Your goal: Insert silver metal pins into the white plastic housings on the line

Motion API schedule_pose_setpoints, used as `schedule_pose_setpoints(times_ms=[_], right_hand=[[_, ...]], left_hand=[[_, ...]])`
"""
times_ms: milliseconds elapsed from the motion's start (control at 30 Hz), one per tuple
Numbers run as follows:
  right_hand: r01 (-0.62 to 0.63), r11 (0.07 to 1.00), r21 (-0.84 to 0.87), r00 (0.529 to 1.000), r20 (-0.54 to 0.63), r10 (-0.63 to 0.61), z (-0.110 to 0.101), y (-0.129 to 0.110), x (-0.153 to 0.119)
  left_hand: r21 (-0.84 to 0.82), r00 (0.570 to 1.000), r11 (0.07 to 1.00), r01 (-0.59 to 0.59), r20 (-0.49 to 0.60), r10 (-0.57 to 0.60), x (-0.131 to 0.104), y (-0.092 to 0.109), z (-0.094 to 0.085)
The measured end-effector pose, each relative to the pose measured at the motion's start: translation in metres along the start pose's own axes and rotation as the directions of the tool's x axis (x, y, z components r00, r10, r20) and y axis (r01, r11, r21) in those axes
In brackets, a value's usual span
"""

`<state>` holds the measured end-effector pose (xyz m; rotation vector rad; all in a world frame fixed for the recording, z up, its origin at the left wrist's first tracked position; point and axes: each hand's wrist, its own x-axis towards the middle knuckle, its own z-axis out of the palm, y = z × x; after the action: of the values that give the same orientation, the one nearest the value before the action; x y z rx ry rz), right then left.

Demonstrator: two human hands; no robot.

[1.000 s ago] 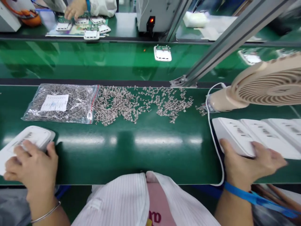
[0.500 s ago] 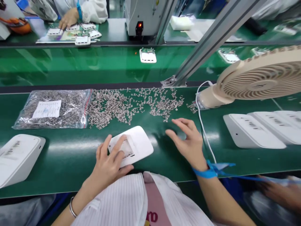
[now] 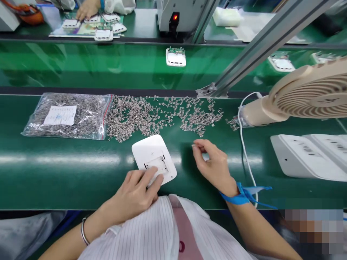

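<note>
A white plastic housing (image 3: 168, 164) with a rectangular recess lies tilted on the green table. My left hand (image 3: 141, 189) grips its near edge, fingers over the recess. To the right, my right hand (image 3: 213, 164) is held above the table, thumb and forefinger pinched on a small metal piece (image 3: 193, 145), of which only a tip shows. Beyond the hands spreads a pile of small metal clips (image 3: 132, 117), with a looser heap (image 3: 200, 121) to its right. A clear bag (image 3: 89, 119) full of such clips lies at the left.
A beige fan (image 3: 260, 110) stands at the right, its white cable (image 3: 245, 151) running to the near edge. White housings (image 3: 300, 157) are lined up at the far right. Behind a metal post (image 3: 244, 54), a white unit (image 3: 176, 57) sits on the green strip; a person's hand (image 3: 88, 9) is beyond.
The housing has been turned, and my left hand has moved to its near edge. My right hand has closed from open fingers into a pinch on a small metal piece. The view has shifted.
</note>
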<state>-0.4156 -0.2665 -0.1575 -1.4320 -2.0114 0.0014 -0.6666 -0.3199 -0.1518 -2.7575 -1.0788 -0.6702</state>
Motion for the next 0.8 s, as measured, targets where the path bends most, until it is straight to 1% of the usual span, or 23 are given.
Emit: schedule_pose_setpoints(times_ms=[100, 167, 233, 300, 367, 500, 567, 667, 733, 800], right_hand=[[-0.056, 0.977, 0.204, 0.997, 0.065, 0.044, -0.003, -0.023, -0.005], [-0.062, 0.957, 0.284, 0.996, 0.078, 0.041, -0.004, -0.036, -0.005], [-0.029, 0.949, 0.314, 0.998, 0.067, 0.009, -0.002, -0.045, -0.003], [0.026, 0.953, 0.300, 0.997, 0.060, -0.046, 0.002, -0.049, -0.001], [0.088, 0.961, 0.262, 0.992, 0.060, -0.107, 0.009, -0.049, 0.002], [0.162, 0.976, 0.143, 0.985, 0.037, -0.169, 0.020, -0.043, 0.006], [0.164, 0.983, 0.079, 0.985, 0.032, -0.167, 0.021, -0.041, 0.008], [0.141, 0.990, 0.027, 0.987, 0.076, -0.143, 0.018, -0.042, 0.011], [0.122, 0.992, 0.038, 0.987, 0.104, -0.126, 0.017, -0.045, 0.012], [0.095, 0.993, 0.073, 0.990, 0.100, -0.102, 0.017, -0.049, 0.013]], left_hand=[[0.158, 0.995, 0.987, 0.012, 0.098, -0.028, 0.008, 0.003, 0.003], [0.273, 0.991, 0.962, 0.017, 0.120, -0.051, 0.016, 0.009, 0.008], [0.373, 0.988, 0.927, 0.046, 0.118, -0.097, 0.027, 0.018, 0.014], [0.411, 0.982, 0.909, 0.067, 0.135, -0.134, 0.037, 0.027, 0.019], [0.409, 0.977, 0.909, 0.079, 0.149, -0.152, 0.045, 0.033, 0.022], [0.408, 0.978, 0.905, 0.119, 0.109, -0.178, 0.046, 0.035, 0.026], [0.409, 0.981, 0.904, 0.126, 0.083, -0.175, 0.043, 0.034, 0.027], [0.410, 0.988, 0.905, 0.114, 0.049, -0.147, 0.040, 0.031, 0.029], [0.415, 0.991, 0.903, 0.110, 0.029, -0.134, 0.040, 0.031, 0.029], [0.427, 0.990, 0.897, 0.118, 0.015, -0.138, 0.040, 0.031, 0.028]])
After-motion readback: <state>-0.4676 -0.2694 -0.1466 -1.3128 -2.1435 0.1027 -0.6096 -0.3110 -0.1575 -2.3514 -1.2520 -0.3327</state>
